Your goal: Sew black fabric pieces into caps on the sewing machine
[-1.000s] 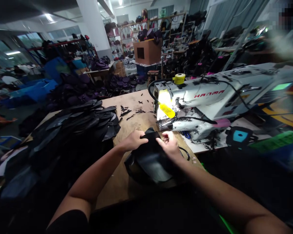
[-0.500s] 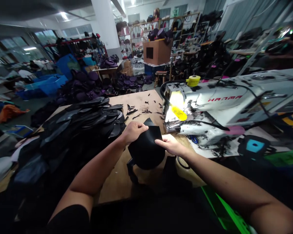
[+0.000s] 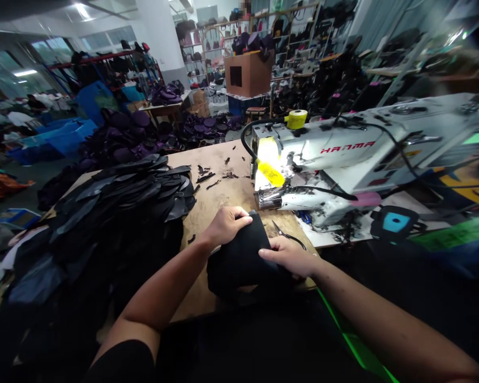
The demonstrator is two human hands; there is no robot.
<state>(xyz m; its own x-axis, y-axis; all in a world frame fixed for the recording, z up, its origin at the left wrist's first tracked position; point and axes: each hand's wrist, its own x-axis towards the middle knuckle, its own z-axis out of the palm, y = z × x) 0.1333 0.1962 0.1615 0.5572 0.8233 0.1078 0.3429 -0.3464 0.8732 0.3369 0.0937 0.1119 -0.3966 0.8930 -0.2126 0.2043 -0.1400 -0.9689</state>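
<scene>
**Far left to centre.** Stack of black leather-like cut panels [image 3: 120, 207], overlapping in a deep heap on the left end of the plywood counter [image 3: 231, 197]. Behind it, past the counter edge, a mound of dark purple bags [image 3: 123, 135]. Small black offcuts [image 3: 206, 177] scattered on the bare wood.

**Centre.** Left hand [image 3: 226, 226]: fingers [image 3: 241, 214] pressed together and curled over the upper edge of the work piece, thumb not distinguishable.

Work piece: black folded panel [image 3: 243, 266], matte, soft-looking, of leather or synthetic sheet, the exact material not settled by the view. Bunched into a rounded, layered mass with a straight-cut upper edge. Lies on the near edge of the counter between both hands, just right of the stack.

Right hand [image 3: 287, 256]: fingers [image 3: 279, 254] laid side by side across the panel's right part; whether they pinch it cannot be told.

**Right.** Small black-handled snips [image 3: 288, 234], lying open on the counter just above the right hand. White HANMA industrial sewing machine [image 3: 323, 159], beside the counter, its lamp lit. Yellow tape roll [image 3: 296, 119] on top of the machine's far end.
</scene>
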